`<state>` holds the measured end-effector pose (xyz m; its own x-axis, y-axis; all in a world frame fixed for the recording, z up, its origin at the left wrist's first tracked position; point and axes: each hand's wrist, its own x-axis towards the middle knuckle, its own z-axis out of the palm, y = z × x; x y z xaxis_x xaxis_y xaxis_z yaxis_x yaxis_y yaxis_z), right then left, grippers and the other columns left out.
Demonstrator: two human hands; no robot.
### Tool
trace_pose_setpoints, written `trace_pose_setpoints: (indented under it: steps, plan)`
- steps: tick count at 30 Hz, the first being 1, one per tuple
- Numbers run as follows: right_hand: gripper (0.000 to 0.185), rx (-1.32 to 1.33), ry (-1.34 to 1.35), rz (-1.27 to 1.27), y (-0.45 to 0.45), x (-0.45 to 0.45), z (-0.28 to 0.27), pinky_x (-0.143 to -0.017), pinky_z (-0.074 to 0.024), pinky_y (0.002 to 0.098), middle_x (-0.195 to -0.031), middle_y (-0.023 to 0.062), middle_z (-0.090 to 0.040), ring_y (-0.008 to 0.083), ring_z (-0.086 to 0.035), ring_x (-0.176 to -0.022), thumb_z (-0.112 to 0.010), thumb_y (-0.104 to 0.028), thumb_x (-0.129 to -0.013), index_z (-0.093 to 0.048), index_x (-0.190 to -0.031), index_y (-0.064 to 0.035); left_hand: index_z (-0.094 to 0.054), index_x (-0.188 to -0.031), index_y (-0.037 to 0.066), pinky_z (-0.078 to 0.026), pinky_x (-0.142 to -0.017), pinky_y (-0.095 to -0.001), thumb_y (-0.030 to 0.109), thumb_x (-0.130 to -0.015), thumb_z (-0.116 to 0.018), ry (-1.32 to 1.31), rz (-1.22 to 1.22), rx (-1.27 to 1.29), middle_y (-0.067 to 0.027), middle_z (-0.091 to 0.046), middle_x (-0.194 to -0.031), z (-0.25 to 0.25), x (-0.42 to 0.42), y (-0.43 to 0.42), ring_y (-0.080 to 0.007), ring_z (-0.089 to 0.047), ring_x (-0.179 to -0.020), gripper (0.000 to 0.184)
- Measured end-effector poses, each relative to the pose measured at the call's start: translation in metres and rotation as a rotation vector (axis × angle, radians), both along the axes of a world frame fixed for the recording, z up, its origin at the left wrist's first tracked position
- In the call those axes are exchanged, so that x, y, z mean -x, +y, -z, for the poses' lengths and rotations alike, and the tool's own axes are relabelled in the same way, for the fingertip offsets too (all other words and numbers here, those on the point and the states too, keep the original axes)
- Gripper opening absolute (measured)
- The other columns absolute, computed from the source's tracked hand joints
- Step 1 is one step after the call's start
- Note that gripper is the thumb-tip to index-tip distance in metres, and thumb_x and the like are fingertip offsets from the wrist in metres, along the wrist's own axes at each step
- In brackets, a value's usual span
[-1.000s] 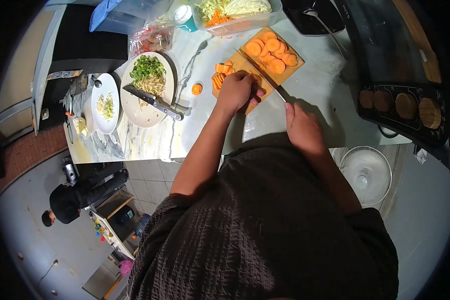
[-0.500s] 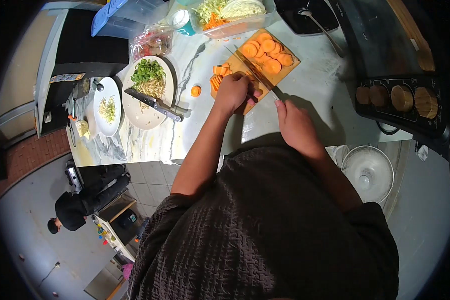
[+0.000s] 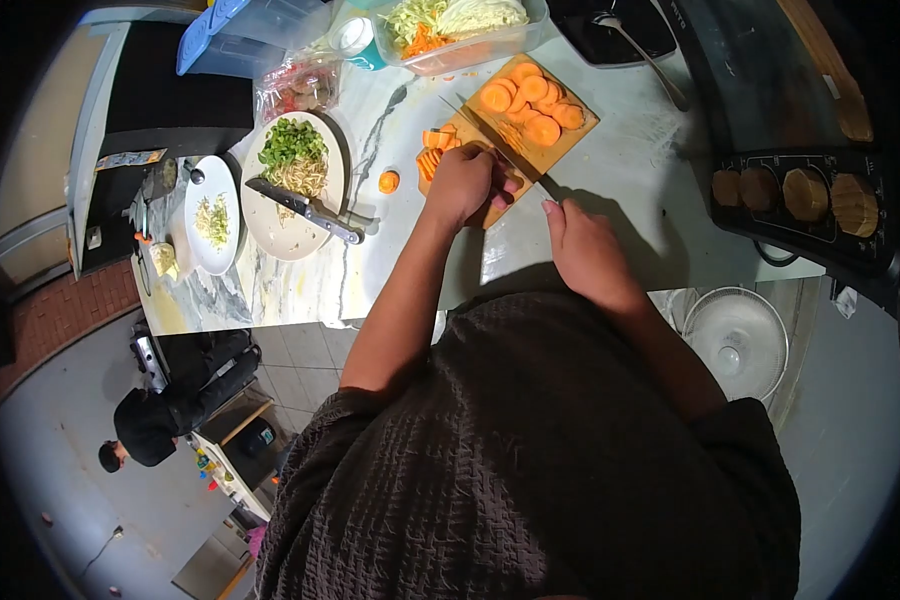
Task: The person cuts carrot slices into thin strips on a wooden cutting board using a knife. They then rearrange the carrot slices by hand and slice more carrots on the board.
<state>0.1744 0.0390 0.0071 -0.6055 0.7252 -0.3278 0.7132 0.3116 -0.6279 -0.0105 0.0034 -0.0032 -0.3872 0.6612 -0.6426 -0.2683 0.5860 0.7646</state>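
My right hand is closed round the handle of a kitchen knife, whose blade slants across the wooden cutting board. Close beside the blade, my left hand is curled down on carrot pieces, mostly hidden under the fingers. Cut carrot chunks show at the board's left edge. Round carrot slices lie on the far right part, with thin carrot shreds near the blade. A carrot end sits on the marble-patterned counter, left of the board.
To the left are a plate of chopped greens and sprouts, with a second knife across it, and a white oval dish. Behind stands a plastic tub of shredded vegetables. A black tray holds a spoon. Another person is at lower left.
My right hand has drawn the knife slightly back toward me and to the left. The left hand stays nearly in place on the board.
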Motion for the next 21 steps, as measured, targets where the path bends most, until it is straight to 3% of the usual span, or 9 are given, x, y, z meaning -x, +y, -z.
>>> trace_pose_setpoints:
  steps: [6,21]
  plan:
    - [0.046,0.108,-0.088,0.010,0.004,0.004,-0.009,-0.080,-0.0448,0.0571,-0.087,0.0321,-0.062,0.0506,-0.058,-0.087,-0.036,-0.039,-0.102,-0.057,-0.097,0.0024,-0.056,-0.093,-0.007,-0.048,-0.051,-0.0301,0.009,-0.096,-0.040,0.019,0.014,0.001,-0.0146,-0.064,-0.073,-0.004,-0.002,0.001,-0.0195,-0.059,-0.056,0.023]
    - [0.047,0.149,-0.147,0.041,0.004,0.010,-0.014,-0.079,-0.0468,0.0562,-0.089,0.0313,-0.063,0.0505,-0.060,-0.087,-0.036,-0.038,-0.102,-0.058,-0.098,0.0035,-0.058,-0.095,-0.008,-0.048,-0.052,-0.0297,0.010,-0.096,-0.039,0.033,0.015,0.014,-0.0132,-0.064,-0.072,-0.004,-0.002,0.001,-0.0188,-0.059,-0.054,0.026]
